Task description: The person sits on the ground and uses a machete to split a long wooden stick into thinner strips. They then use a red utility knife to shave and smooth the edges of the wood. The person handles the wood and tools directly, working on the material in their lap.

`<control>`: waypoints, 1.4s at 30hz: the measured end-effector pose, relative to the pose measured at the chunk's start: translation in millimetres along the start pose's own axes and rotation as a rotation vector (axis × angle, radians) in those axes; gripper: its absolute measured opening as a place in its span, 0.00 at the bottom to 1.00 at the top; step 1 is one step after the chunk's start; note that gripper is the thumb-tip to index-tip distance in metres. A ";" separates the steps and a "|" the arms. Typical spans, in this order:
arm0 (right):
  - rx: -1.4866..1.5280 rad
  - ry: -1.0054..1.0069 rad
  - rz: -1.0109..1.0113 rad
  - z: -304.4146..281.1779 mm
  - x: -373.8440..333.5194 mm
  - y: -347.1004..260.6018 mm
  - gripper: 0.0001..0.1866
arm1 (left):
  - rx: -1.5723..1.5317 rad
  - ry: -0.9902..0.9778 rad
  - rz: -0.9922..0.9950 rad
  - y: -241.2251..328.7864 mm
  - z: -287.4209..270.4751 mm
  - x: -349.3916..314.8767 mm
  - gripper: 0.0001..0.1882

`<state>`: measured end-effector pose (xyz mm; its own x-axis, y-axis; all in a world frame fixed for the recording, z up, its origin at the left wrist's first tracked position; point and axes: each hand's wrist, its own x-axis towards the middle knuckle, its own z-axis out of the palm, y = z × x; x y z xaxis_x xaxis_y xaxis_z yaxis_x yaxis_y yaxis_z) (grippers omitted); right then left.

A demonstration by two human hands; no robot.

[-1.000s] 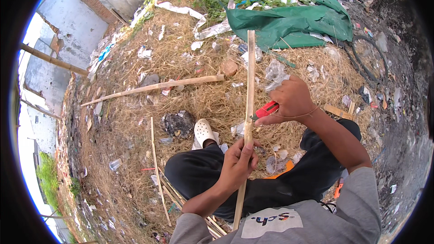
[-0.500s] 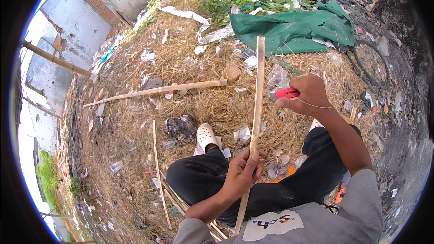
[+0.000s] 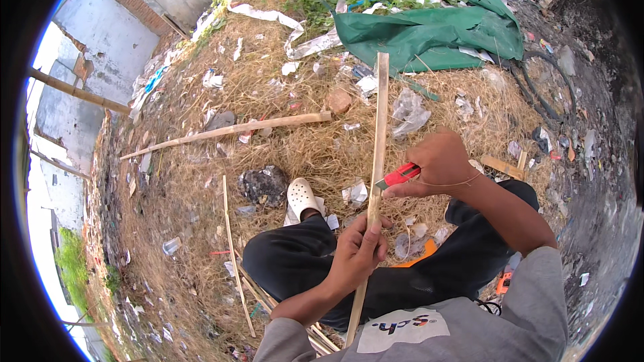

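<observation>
My left hand is closed around a long, flat bamboo strip, which stands nearly upright in the view and runs down across my lap. In my right hand is a red utility knife, gripped by its handle. Its blade touches or nearly touches the right edge of the strip, a little above my left fingers; exact contact is hard to tell. Several thin bamboo strips lie by my left leg, and one thin strip lies farther left on the ground.
A longer bamboo piece lies ahead on dry grass, near a dark rock and a brick piece. Beyond spreads a green tarp. A black hose curls at the right. An orange object lies beside my right hip.
My right hand has come down and left with the knife, bringing the blade to the strip's edge. My left hand keeps its hold on the strip.
</observation>
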<state>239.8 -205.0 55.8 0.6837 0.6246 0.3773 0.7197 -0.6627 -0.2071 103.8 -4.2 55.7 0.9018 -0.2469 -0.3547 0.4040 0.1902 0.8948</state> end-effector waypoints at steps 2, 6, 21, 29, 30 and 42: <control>-0.035 0.028 -0.025 0.0 4.4 5.5 0.38 | 0.032 -0.008 0.021 -4.7 0.5 0.8 0.16; -0.095 0.061 0.033 -0.8 11.6 22.9 0.38 | 0.043 -0.031 0.065 -14.1 -1.4 2.2 0.16; -0.154 0.247 0.081 -3.1 31.8 73.9 0.34 | -0.013 -0.124 0.029 -15.0 9.5 -7.7 0.15; -0.227 0.223 0.319 -16.6 47.0 119.5 0.36 | 0.012 -0.173 -0.008 -16.5 10.8 -5.6 0.15; -0.233 0.217 0.352 -13.9 49.4 121.9 0.36 | 0.001 -0.160 -0.006 -17.2 11.0 -5.5 0.16; -0.297 0.195 0.341 25.0 68.0 142.8 0.40 | -0.176 -0.118 -0.040 -7.2 4.1 9.6 0.15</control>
<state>392.0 -246.8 29.3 0.8185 0.2814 0.5009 0.3738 -0.9229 -0.0923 108.9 -11.8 46.9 0.8643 -0.3653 -0.3457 0.4692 0.3384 0.8156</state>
